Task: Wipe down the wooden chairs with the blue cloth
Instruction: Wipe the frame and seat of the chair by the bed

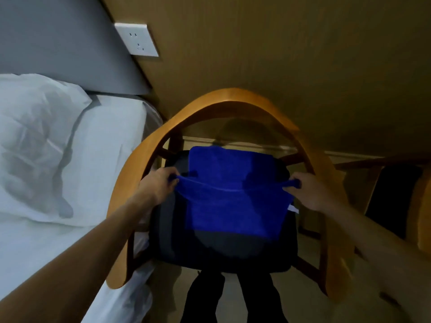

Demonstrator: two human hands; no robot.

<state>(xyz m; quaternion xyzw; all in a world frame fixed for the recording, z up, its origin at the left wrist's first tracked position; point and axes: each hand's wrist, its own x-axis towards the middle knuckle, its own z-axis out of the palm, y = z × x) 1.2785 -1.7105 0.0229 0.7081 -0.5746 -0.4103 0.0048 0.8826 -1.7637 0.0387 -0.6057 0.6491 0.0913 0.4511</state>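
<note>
— Bare forearms reach in from the bottom corners. What are the hands doing?

— Left hand (161, 183) and right hand (307, 192) each pinch an upper corner of the bright blue terry cloth (233, 203); both grips are clenched on it, stretching its top edge between them.

— Where is the cloth relative to the chair?

— It hangs spread over the dark padded seat (224, 252) of the wooden armchair with the curved orange-brown rail (233, 99), inside the rail's arch. A folded part lies on the seat behind the stretched edge.

— What else is around the chair?

— Left of it, a bed with white sheets (93, 183) and a white pillow (35, 136). Above the bed, a white wall socket (137, 40). Right of the chair, part of a second wooden chair (417, 206). Below the seat, dark trouser legs (233, 299).
</note>
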